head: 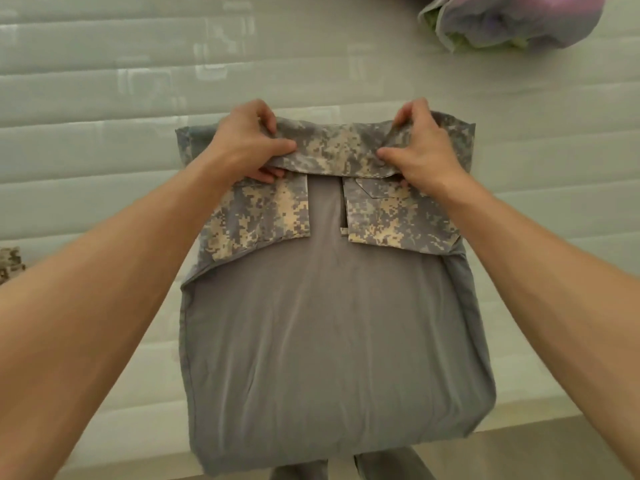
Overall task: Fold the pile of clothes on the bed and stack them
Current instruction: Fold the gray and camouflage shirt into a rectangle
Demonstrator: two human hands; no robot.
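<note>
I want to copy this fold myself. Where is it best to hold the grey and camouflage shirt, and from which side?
Hold the shirt at its far camouflage edge, near both corners, as the left hand and right hand do: thumbs on top, fingers underneath. That edge is a straight doubled band, so coming from the near side keeps it even.

The shirt (332,327) in the middle of the frame is plain grey over its body, with a pixelated camouflage pattern of grey, tan and cream across its upper part. The bed (104,81) beneath is pale grey-white, quilted in horizontal bands. In the upper right corner a bundle of cloth (512,19) shows lilac, pink and pale green. At the left edge, a scrap of cloth (10,265) carries tan and brown camouflage.
</note>
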